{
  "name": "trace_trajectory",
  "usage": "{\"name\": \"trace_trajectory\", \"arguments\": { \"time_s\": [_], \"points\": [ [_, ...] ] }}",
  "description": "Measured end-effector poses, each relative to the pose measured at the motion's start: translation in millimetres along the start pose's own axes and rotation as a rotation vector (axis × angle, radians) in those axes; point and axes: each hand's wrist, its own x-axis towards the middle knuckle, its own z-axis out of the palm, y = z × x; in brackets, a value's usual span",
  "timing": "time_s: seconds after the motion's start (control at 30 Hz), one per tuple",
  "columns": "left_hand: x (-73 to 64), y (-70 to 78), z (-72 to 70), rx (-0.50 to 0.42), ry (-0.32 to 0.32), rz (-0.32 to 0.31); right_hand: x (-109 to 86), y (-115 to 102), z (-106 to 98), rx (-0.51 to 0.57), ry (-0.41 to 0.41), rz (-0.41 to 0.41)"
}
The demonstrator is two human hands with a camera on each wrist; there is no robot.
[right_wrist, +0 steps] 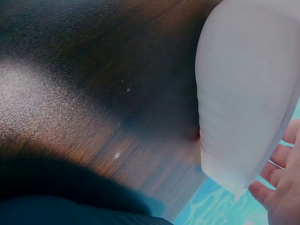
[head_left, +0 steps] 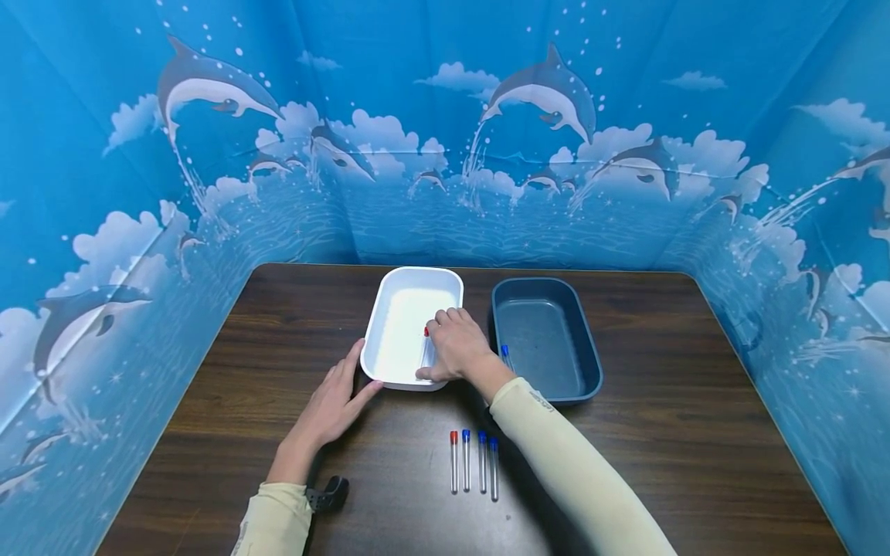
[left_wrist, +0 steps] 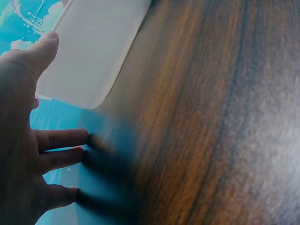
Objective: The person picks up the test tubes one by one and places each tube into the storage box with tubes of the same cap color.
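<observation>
My right hand (head_left: 453,344) reaches over the right rim of a white tray (head_left: 403,309). A red-capped tube (head_left: 426,351) shows in the tray, beside the right thumb and fingertips. The palm hides part of this spot, so whether the fingers grip the tube cannot be seen. In the right wrist view the fingers (right_wrist: 274,171) bend at the tray's rim, and no tube shows. My left hand (head_left: 334,403) rests against the tray's front left corner. The left wrist view shows its thumb on the white wall (left_wrist: 93,56) and the other fingers (left_wrist: 63,138) spread.
Just right of the white tray stands a dark blue tray (head_left: 549,363) holding a blue-capped tube (head_left: 505,355). Several clear tubes lie in a row on the brown table (head_left: 681,386) in front, one red-capped (head_left: 454,463), the others blue-capped (head_left: 483,463). A dolphin-print curtain (head_left: 417,139) surrounds the table.
</observation>
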Motion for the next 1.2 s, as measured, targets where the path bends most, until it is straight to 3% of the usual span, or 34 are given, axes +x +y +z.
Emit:
{"name": "trace_trajectory", "arguments": {
  "time_s": [0.47,1.2],
  "points": [
    [-0.2,0.4,0.6,-0.002,-0.004,-0.005,6.9,1,4,-0.013,-0.041,-0.024],
    [-0.7,-0.9,0.7,-0.018,-0.001,0.005,19.6,-1,12,-0.024,-0.110,0.007]
  ]
}}
